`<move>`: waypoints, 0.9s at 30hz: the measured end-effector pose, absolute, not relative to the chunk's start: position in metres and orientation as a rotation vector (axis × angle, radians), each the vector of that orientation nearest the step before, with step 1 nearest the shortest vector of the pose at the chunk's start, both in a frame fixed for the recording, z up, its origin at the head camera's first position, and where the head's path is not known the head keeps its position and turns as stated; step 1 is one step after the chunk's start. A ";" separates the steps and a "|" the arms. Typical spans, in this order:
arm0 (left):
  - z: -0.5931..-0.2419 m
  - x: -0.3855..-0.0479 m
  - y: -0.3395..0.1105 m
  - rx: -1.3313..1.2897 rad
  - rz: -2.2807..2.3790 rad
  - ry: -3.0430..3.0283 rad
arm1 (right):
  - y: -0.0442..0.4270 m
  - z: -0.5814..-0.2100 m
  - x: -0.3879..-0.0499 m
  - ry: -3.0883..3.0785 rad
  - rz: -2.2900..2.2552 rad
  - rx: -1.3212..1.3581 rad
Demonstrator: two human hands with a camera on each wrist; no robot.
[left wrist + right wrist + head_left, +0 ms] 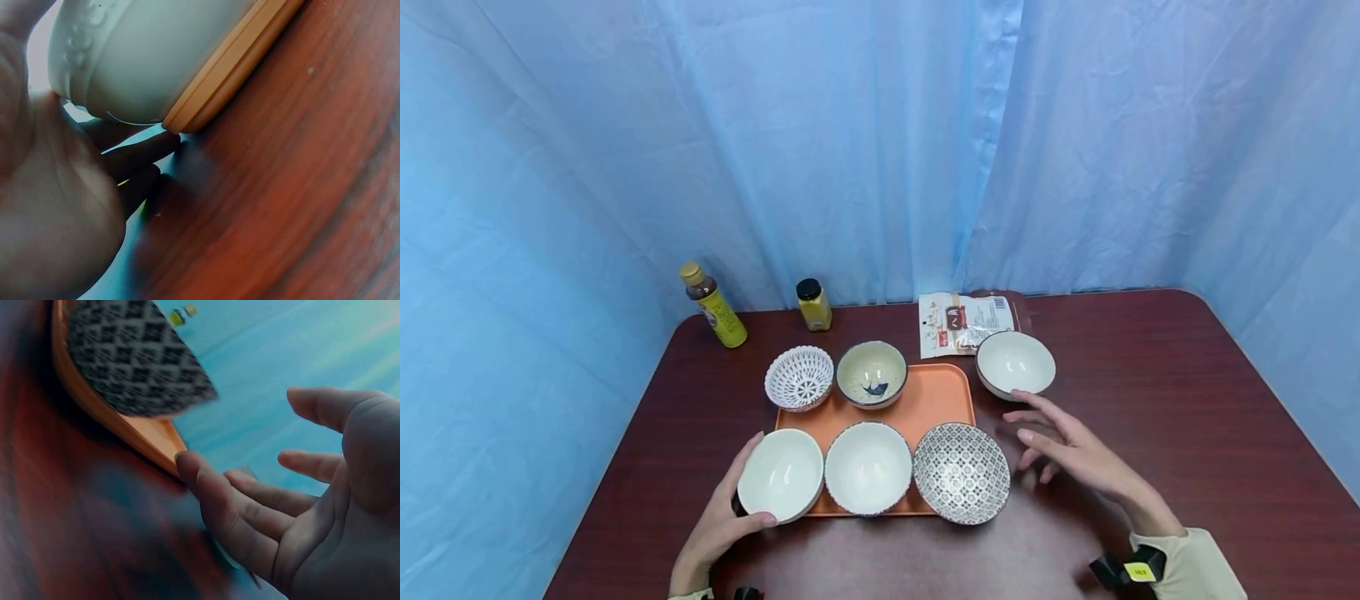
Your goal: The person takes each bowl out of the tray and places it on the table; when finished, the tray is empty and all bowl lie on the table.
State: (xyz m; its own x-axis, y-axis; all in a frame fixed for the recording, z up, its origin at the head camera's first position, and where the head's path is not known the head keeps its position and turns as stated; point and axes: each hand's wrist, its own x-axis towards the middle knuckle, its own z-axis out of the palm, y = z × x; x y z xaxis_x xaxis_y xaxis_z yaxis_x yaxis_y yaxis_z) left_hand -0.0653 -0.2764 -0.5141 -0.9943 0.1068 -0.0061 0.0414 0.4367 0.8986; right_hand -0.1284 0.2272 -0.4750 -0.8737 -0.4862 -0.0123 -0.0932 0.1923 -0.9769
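Observation:
On the left, my left hand [722, 508] grips a plain white bowl [781, 473], thumb at its near rim and fingers round its left side. In the left wrist view the embossed wall of this bowl [156, 56] stands just above the tray's orange edge [219, 69]. My right hand [1075, 450] hovers with spread fingers, holding nothing. It lies between a black-and-white patterned bowl [962, 473] and a white bowl with a dark rim [1017, 365]. The right wrist view shows the patterned bowl [134, 359] beyond the fingers.
An orange tray [936, 400] bears another white bowl [868, 468], a fish-painted bowl [872, 375] and a lattice-patterned bowl [800, 379] overlapping its corner. Behind stand a yellow-labelled bottle [718, 312], a black-capped jar [814, 306] and a flat food packet [951, 325]. Blue curtains hang behind the table.

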 end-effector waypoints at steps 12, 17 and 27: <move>-0.514 -0.066 -0.274 0.151 1.637 2.604 | 0.204 -0.495 -0.122 1.895 -1.726 -0.693; -0.513 -0.066 -0.274 0.124 1.617 2.607 | 0.197 -0.500 -0.120 1.826 -1.727 -0.693; -0.513 -0.065 -0.275 0.105 1.612 2.611 | 0.195 -0.506 -0.122 1.702 -1.779 -0.727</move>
State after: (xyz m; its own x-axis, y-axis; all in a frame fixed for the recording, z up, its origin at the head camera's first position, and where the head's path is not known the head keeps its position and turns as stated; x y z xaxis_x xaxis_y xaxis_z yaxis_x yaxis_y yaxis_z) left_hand -0.0653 -0.2754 -0.5126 -0.9951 0.0958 -0.0251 0.0205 0.4472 0.8942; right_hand -0.1217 0.1949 -0.5065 -0.6919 -0.7220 0.0010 0.0312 -0.0313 -0.9990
